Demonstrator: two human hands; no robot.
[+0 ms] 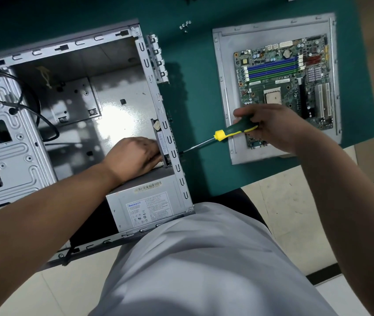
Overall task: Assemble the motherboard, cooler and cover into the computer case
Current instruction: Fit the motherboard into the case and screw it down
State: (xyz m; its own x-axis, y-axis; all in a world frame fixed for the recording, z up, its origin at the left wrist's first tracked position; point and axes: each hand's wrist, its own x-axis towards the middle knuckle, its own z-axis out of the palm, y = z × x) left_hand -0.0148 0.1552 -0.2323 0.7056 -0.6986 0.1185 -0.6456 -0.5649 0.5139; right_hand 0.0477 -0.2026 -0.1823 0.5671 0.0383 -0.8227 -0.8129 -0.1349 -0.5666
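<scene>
**Open case on the green mat, screwdriver at its rear wall**

The grey sheet-metal computer case [103, 92] lies on its side on the dark green work mat [195, 71], its open side up, so the bare shiny floor panel and the perforated drive cage at the left show. One silver boxed power supply with a white label and barcode [149, 206] sits in the case's near corner, and black cables loop across the cage.

The left hand [135, 156] reaches inside the case, its fingers curled against a small flat component with a barcode sticker [162, 142] held at the inner face of the rear wall. The right hand [270, 126] is clamped round the green-and-yellow handle of one screwdriver [227, 133], whose shaft slants down-left with the tip touching the outside of that rear wall.

To the right, well apart from the case, one grey metal side cover [224, 99] lies flat on the mat with one green motherboard [284, 80] lying on it, showing blue and green memory slots. A small cluster of silver screws [185, 25] lies on the mat beyond; their count is too small to tell.
</scene>
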